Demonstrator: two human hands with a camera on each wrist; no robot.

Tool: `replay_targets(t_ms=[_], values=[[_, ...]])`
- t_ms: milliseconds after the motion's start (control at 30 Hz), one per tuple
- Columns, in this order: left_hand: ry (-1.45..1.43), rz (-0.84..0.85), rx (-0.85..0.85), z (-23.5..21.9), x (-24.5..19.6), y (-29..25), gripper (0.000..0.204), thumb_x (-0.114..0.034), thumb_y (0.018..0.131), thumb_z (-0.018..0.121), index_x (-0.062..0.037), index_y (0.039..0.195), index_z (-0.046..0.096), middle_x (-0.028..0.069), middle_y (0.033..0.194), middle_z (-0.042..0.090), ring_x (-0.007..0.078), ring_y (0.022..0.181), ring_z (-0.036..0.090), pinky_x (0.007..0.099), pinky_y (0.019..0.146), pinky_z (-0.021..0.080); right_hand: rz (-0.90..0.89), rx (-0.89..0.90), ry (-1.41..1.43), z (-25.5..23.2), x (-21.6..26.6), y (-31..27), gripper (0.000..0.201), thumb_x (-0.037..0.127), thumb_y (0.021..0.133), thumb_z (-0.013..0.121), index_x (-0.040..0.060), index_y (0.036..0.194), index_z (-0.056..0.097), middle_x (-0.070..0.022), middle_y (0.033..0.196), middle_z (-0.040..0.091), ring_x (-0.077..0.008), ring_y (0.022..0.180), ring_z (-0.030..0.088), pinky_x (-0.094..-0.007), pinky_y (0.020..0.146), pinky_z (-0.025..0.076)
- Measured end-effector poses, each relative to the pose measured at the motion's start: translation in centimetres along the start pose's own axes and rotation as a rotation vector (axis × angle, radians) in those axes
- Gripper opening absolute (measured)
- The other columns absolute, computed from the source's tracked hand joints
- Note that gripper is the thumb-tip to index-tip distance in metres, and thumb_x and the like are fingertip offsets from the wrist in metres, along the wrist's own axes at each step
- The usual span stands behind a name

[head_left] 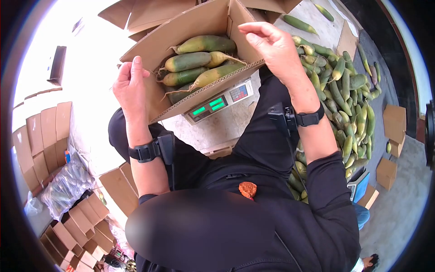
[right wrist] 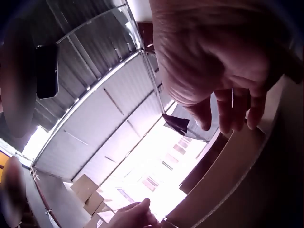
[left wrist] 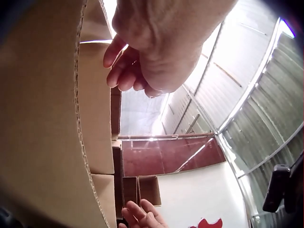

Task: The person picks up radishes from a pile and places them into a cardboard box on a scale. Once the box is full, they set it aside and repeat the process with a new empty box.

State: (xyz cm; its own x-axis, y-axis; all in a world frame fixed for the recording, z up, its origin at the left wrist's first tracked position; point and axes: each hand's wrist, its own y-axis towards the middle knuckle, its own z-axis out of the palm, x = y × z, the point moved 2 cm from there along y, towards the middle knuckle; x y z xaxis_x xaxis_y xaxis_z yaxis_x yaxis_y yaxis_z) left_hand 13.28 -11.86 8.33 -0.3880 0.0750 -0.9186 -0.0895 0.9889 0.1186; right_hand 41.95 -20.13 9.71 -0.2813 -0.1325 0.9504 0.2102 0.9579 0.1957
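Note:
An open cardboard box [head_left: 156, 38] holding several green and pale radishes [head_left: 188, 62] stands on a digital scale [head_left: 217, 105] with lit green displays. My left hand [head_left: 130, 88] is at the box's left edge, thumb raised and fingers bent; whether it touches the cardboard I cannot tell. Over the right edge of the box is my right hand [head_left: 276, 47], fingers loosely bent and holding nothing. In the left wrist view the left hand [left wrist: 152, 47] hangs beside the box wall [left wrist: 42, 114]. In the right wrist view the right hand's fingers [right wrist: 239, 107] extend near the box rim.
A large heap of radishes [head_left: 351, 109] lies on the floor at the right. Small cardboard boxes [head_left: 386, 173] are beyond it. More boxes [head_left: 47, 122] and a plastic bag of produce [head_left: 68, 186] are at the left. Flaps of another box [head_left: 149, 16] show behind.

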Motion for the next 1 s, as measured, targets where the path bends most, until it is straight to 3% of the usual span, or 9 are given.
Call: replay_targets(t_ms=[67, 200, 233, 267, 567, 1000], values=[[-0.030, 0.018, -0.038, 0.1, -0.3, -0.2, 0.027, -0.025, 0.089, 0.063, -0.0034, 0.073, 0.062, -0.0025, 0.060, 0.056, 0.0037, 0.060, 0.044, 0.0202, 0.060, 0.037, 0.075, -0.103, 0.056, -1.2, -0.4, -0.6, 0.018, 0.008, 0.088, 0.058, 0.0018, 0.102, 0.065, -0.0022, 0.090, 0.067, -0.0089, 0.084, 0.059, -0.0238, 0.077, 0.047], [-0.010, 0.017, -0.035, 0.2, -0.5, -0.3, 0.027, -0.025, 0.089, 0.063, -0.0033, 0.073, 0.062, -0.0023, 0.060, 0.056, 0.0035, 0.060, 0.045, 0.0202, 0.060, 0.038, 0.114, -0.220, 0.073, -2.8, -1.5, -1.2, 0.015, 0.008, 0.088, 0.058, 0.0016, 0.099, 0.066, -0.0018, 0.089, 0.067, -0.0065, 0.080, 0.058, -0.0223, 0.073, 0.047], [0.009, 0.014, -0.024, 0.1, -0.3, -0.2, 0.025, -0.025, 0.089, 0.063, -0.0035, 0.077, 0.064, -0.0008, 0.062, 0.058, 0.0049, 0.062, 0.050, 0.0207, 0.063, 0.041, 0.127, -0.243, 0.095, -3.0, -1.7, -1.1, 0.015, 0.008, 0.088, 0.058, 0.0013, 0.098, 0.066, -0.0023, 0.088, 0.067, -0.0065, 0.078, 0.058, -0.0218, 0.073, 0.047], [0.028, 0.012, -0.014, 0.1, -0.2, -0.2, 0.023, -0.025, 0.089, 0.064, -0.0037, 0.081, 0.065, 0.0008, 0.065, 0.061, 0.0064, 0.064, 0.055, 0.0213, 0.066, 0.045, 0.128, -0.246, 0.094, -3.1, -1.8, -1.1, 0.015, 0.008, 0.088, 0.058, 0.0013, 0.098, 0.066, -0.0023, 0.088, 0.067, -0.0065, 0.078, 0.058, -0.0218, 0.073, 0.047], [0.083, 0.040, 0.001, 0.1, 0.0, -0.2, 0.023, -0.025, 0.089, 0.063, -0.0038, 0.081, 0.065, 0.0008, 0.064, 0.061, 0.0062, 0.063, 0.055, 0.0214, 0.064, 0.046, 0.109, -0.247, 0.056, -2.9, -2.5, -1.0, 0.014, 0.007, 0.086, 0.057, 0.0010, 0.096, 0.066, -0.0017, 0.084, 0.066, -0.0063, 0.076, 0.057, -0.0224, 0.070, 0.047], [0.090, 0.031, 0.013, 0.3, -0.3, -0.5, 0.022, -0.023, 0.090, 0.062, -0.0044, 0.078, 0.064, -0.0009, 0.064, 0.059, 0.0045, 0.064, 0.052, 0.0203, 0.063, 0.042, 0.122, -0.263, 0.053, -3.0, -3.0, -0.6, 0.014, 0.009, 0.085, 0.058, 0.0010, 0.094, 0.066, -0.0007, 0.081, 0.065, -0.0066, 0.073, 0.057, -0.0229, 0.068, 0.047]])
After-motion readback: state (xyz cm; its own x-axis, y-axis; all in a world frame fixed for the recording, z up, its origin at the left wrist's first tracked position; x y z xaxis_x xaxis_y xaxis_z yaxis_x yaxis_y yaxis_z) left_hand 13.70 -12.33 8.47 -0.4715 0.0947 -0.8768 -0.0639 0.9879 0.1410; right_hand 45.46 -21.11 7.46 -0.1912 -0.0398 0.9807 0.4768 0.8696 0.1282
